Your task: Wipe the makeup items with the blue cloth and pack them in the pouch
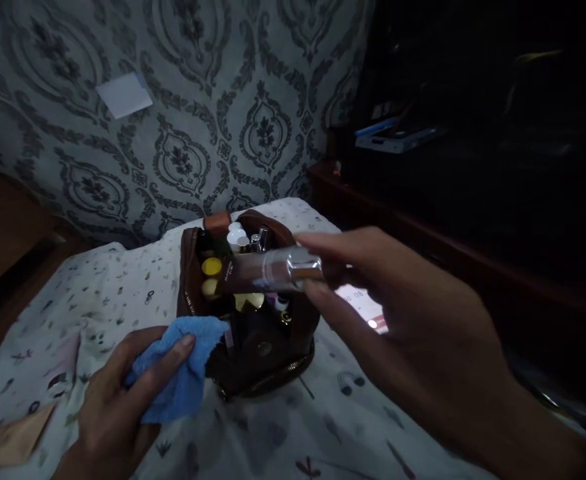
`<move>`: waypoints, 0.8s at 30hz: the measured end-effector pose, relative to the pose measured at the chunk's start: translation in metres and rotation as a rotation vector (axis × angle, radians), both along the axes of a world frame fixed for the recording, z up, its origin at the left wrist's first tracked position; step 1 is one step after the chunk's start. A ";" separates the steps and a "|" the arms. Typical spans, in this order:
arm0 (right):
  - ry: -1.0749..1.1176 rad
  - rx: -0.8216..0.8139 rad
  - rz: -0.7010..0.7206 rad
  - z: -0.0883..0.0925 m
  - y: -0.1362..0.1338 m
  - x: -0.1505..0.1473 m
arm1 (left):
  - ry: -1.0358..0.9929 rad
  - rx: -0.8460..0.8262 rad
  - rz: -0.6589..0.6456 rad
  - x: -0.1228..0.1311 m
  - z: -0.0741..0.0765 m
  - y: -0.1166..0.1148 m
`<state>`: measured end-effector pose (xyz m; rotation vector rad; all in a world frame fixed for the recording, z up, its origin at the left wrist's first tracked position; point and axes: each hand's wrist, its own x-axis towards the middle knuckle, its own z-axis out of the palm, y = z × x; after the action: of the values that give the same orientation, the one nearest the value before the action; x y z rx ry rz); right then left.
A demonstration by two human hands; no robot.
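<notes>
Between the thumb and fingers of my right hand [397, 313] is a small cosmetic bottle [253, 270], gripped by its shiny silver cap and lying sideways above the bag. My left hand [127, 387] pinches a crumpled blue cloth [183, 373] at the bag's near left side. Below the bottle stands an unzipped brown toiletry bag [267, 360]. White-capped containers [236, 237], a yellow lid [211, 267] and several silver-topped bottles show inside it. The bottle and my hands hide part of the contents.
The bag rests on a patterned white sheet [353, 427]. A lit phone [365, 307] lies behind my right hand. Pinkish and tan tubes [13, 440] lie at the left. A dark wooden ledge [373, 213] runs along the right, and a papered wall [183, 160] stands behind.
</notes>
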<state>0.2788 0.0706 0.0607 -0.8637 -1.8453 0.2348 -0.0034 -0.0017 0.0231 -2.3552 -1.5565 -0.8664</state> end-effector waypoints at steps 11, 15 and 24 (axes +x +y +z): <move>-0.167 -0.076 0.092 0.051 0.082 -0.052 | 0.048 0.041 -0.065 -0.011 -0.005 0.001; -0.224 -0.145 0.044 0.056 0.099 -0.078 | 0.038 0.051 -0.087 -0.008 -0.003 0.001; -0.541 -0.369 0.019 0.055 0.122 -0.120 | 0.026 0.072 -0.119 -0.009 -0.004 0.003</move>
<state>0.1583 0.1927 0.1153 -1.2539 -2.3549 0.3905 -0.0120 0.0010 0.0191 -2.4178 -1.3635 -0.8966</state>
